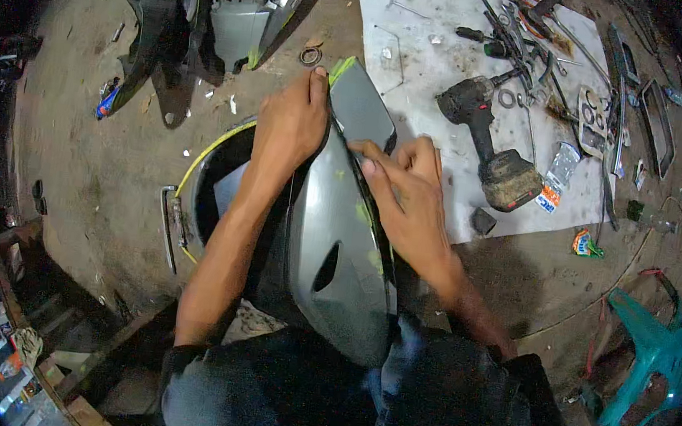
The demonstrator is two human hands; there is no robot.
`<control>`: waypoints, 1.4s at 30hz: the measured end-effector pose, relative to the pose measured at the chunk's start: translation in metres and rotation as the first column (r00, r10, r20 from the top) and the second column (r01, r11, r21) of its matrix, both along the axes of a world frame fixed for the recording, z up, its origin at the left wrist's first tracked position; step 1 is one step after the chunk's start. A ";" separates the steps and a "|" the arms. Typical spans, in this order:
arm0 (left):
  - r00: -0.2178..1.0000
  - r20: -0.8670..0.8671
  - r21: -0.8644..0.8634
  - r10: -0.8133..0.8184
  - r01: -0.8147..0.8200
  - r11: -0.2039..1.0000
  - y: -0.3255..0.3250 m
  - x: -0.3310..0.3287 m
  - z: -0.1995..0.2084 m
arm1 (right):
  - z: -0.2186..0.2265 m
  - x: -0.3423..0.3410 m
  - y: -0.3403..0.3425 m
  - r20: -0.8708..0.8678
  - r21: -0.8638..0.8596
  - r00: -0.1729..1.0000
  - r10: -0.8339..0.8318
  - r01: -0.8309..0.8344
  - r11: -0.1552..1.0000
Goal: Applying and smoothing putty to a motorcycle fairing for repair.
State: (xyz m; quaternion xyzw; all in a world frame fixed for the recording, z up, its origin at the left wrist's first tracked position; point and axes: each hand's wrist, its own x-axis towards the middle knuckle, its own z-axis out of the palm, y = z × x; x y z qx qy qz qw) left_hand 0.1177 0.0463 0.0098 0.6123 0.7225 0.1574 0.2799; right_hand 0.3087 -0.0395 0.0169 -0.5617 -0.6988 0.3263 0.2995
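Observation:
A long grey motorcycle body panel (326,236) stands tilted between my arms, its lower end against my dark clothing. It has yellow-green patches along its edges and a dark slot low on its face. My left hand (293,119) is closed round the upper left edge, thumb up near the top. On the opposite edge, my right hand (412,183) pinches with thumb and forefinger, the other fingers curled. Whatever sits in that pinch is too small to make out. Behind the panel is a dark round tub (210,166) with a yellow rim, partly hidden by my left forearm.
A white sheet (425,63) beyond my right hand carries a cordless impact driver (484,137), loose hand tools and small packets. More grey and black body panels (235,33) lie at the far left. A teal plastic fairing (651,366) rests at the right.

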 end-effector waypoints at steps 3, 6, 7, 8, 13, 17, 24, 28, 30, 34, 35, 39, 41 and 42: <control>0.999 0.015 -0.022 0.045 -0.044 0.999 -0.006 -0.013 -0.005 | -0.001 0.002 -0.026 -0.007 -0.052 1.000 0.015 -0.016 0.999; 0.999 -0.017 0.057 0.030 -0.029 0.998 -0.002 0.006 -0.008 | -0.001 0.015 -0.028 0.054 -0.080 0.999 -0.009 0.014 0.997; 1.000 -0.009 0.103 0.023 -0.022 0.994 -0.005 -0.011 -0.016 | -0.005 0.003 -0.019 0.006 -0.029 0.999 0.031 -0.031 0.999; 0.999 -0.008 0.090 0.053 -0.052 0.995 -0.002 -0.008 -0.010 | -0.002 0.000 -0.009 0.000 0.035 0.999 0.042 -0.042 0.999; 0.999 0.007 0.069 0.039 -0.039 0.997 -0.003 -0.007 -0.014 | -0.003 0.008 -0.026 0.044 -0.072 0.999 0.022 -0.019 0.997; 1.000 -0.018 0.081 0.010 -0.008 0.997 -0.001 -0.008 -0.011 | -0.003 0.027 -0.039 0.026 -0.023 1.000 -0.009 0.010 1.000; 0.999 -0.032 0.078 0.004 -0.002 0.997 -0.001 -0.012 -0.016 | -0.009 0.022 -0.010 -0.127 -0.004 0.968 -0.218 0.219 0.976; 0.999 -0.037 0.107 -0.005 0.009 0.994 -0.003 -0.005 -0.012 | -0.012 0.006 0.001 -0.219 -0.044 0.969 -0.112 0.105 0.994; 0.999 -0.048 0.104 0.006 -0.001 0.995 -0.003 -0.004 -0.008 | -0.015 0.003 0.010 -0.197 -0.007 0.978 -0.068 0.068 0.998; 0.998 -0.051 0.079 0.031 -0.027 0.996 -0.003 -0.002 -0.002 | -0.006 0.000 0.016 -0.109 -0.023 0.992 -0.056 0.054 0.998; 0.998 -0.060 0.106 0.028 -0.022 0.994 -0.002 -0.006 -0.012 | -0.008 0.002 0.012 -0.097 -0.031 0.995 -0.018 0.016 0.999; 0.999 -0.053 0.119 0.005 0.001 0.993 -0.002 -0.003 -0.011 | -0.008 0.009 0.015 -0.052 0.021 0.998 0.022 -0.021 1.000; 0.998 -0.060 0.045 0.023 -0.021 0.999 -0.001 -0.004 -0.008 | -0.008 0.003 0.022 -0.015 0.043 0.999 0.036 -0.035 0.998; 0.998 -0.062 0.044 0.023 -0.020 0.999 -0.003 -0.003 -0.008 | -0.008 0.001 0.024 0.023 0.066 0.998 0.050 -0.051 0.997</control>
